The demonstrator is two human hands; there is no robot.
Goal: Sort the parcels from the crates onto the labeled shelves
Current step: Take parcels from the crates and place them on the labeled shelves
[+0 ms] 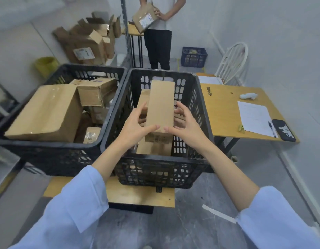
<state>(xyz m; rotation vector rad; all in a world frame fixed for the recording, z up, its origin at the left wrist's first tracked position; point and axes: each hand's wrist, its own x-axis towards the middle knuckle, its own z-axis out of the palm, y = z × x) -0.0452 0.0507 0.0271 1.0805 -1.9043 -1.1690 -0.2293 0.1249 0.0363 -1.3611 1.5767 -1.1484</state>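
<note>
The black crate (198, 108) in mid-frame is walled on all four sides, so the only way in is from above. A long parcel (161, 106), held between the left hand (135, 126) and the right hand (186, 126), fills most of that opening, leaving narrow gaps along both side walls. Boxes below seem to crowd the bottom, though the mesh hides much. At left, a large box (46, 112) covers the near half of the second crate (47, 148). At right, the table (222, 108) has bare top beside the paper (254, 117). Top centre, a standing person (159, 44) and a metal post (127, 33) block the way. Lower right, the floor (200, 227) lies open.
</note>
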